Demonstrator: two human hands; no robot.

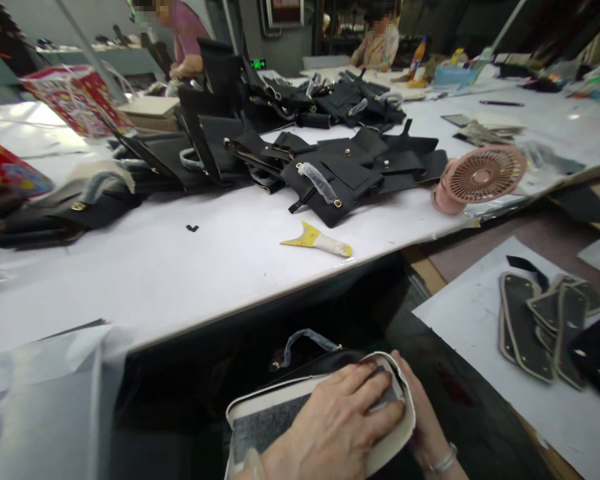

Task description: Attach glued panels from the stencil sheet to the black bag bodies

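A black handbag with a pale raised rim lies tilted on its side in front of me, below the table edge. A dark grey panel fills the space inside the rim. My left hand rests on that panel, fingers slightly spread and their tips near the far right corner. From outside, my right hand grips the bag's right end; most of its fingers are hidden behind the rim. The bag's handle, wrapped in clear plastic, arches up beyond the left hand.
On the white table lie several black bags, a yellow scraper-like tool and a pink fan. Dark padded pieces lie on white paper at right. Two people are across the table.
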